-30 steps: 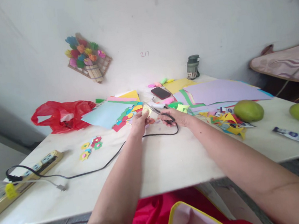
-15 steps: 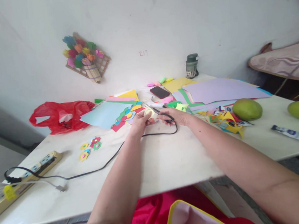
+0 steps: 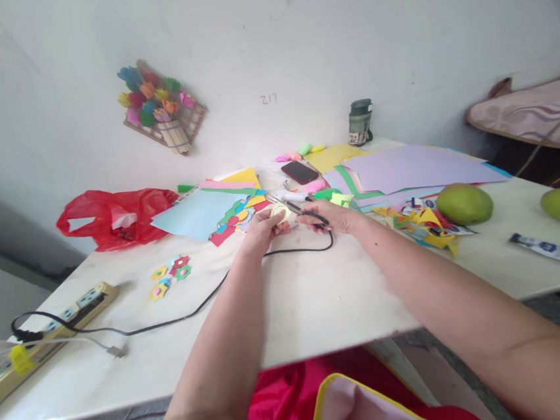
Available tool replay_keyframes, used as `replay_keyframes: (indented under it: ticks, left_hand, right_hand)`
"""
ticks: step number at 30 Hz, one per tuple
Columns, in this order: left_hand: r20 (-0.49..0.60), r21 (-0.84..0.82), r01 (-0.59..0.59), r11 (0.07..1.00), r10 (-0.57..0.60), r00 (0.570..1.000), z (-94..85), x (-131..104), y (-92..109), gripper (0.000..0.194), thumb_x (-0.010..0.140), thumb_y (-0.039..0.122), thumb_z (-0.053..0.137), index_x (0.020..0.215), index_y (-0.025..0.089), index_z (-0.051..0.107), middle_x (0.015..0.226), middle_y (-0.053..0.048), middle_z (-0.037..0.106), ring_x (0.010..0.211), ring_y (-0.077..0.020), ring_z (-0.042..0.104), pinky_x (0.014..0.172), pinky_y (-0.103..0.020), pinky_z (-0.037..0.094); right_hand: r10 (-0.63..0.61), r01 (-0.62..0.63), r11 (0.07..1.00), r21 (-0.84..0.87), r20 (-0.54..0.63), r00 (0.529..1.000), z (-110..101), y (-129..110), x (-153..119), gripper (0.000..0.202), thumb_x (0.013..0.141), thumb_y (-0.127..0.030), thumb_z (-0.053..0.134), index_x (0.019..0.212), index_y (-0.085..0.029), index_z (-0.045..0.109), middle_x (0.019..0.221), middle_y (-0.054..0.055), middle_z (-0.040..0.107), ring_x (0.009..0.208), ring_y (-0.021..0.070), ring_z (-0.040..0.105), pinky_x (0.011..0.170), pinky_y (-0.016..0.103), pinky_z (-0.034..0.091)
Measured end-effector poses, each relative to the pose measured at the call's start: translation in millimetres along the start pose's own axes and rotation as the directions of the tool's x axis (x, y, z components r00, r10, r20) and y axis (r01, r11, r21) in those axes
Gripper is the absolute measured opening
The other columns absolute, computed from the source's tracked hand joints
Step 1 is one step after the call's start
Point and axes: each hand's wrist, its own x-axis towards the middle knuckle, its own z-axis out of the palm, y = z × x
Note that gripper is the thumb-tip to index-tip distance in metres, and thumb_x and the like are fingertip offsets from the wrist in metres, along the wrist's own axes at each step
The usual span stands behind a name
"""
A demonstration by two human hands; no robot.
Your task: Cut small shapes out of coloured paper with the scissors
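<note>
Two hands meet mid-tabletop (image 3: 318, 299) — your left hand (image 3: 262, 228) pinches pale yellow paper (image 3: 280, 212), fingers closed on it. Your right hand (image 3: 333, 216) clamped on black scissors (image 3: 305, 213), blades at paper edge. Black cable (image 3: 191, 311) loops just under both hands. Cut flowers (image 3: 170, 276) lie to left; mango (image 3: 464, 204) well apart at right.

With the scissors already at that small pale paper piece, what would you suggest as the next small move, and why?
Probably close the scissors for a short snip: the right hand holds their black handles, the blades point into the pale yellow paper piece, and the left hand pinches it steady.
</note>
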Motion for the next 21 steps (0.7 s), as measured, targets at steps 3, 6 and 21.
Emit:
replay_keyframes:
  ticks: [3, 6, 21]
  left_hand:
    - [0.013, -0.002, 0.001, 1.000, -0.001, 1.000, -1.0, -0.9, 0.8, 0.041, 0.060, 0.041, 0.088, 0.064, 0.017, 0.055, 0.050, 0.005, 0.049, 0.044, -0.0052, 0.041, 0.058, -0.023, 0.049]
    - [0.022, -0.003, 0.011, 1.000, -0.011, 1.000, -1.1, -2.2, 2.6, 0.041, 0.060, 0.041, 0.088, 0.064, 0.017, 0.054, 0.051, 0.005, 0.049, 0.045, -0.0055, 0.041, 0.058, -0.024, 0.050]
    - [0.045, 0.058, 0.080, 0.995, -0.083, 0.996, -2.6, -4.9, 7.1, 0.042, 0.054, 0.041, 0.091, 0.059, 0.015, 0.058, 0.048, 0.005, 0.047, 0.044, -0.0050, 0.039, 0.055, -0.024, 0.053]
  right_hand:
    - [0.004, -0.004, 1.000, -0.008, -0.001, 1.000, 0.1, -2.5, -1.7, 0.034, 0.073, -0.044, 0.078, 0.077, -0.015, 0.060, 0.052, -0.004, 0.054, 0.038, 0.0043, 0.045, 0.032, 0.016, 0.023]
    - [0.014, -0.013, 1.000, -0.023, 0.006, 1.000, 0.1, -5.1, -2.8, 0.034, 0.074, -0.044, 0.078, 0.077, -0.015, 0.060, 0.052, -0.004, 0.054, 0.038, 0.0044, 0.045, 0.032, 0.016, 0.024]
    - [0.012, -0.010, 0.996, -0.085, 0.029, 0.999, -3.8, -7.1, -2.0, 0.030, 0.071, -0.040, 0.081, 0.075, -0.016, 0.063, 0.053, -0.002, 0.056, 0.039, 0.0058, 0.045, 0.035, 0.018, 0.034]
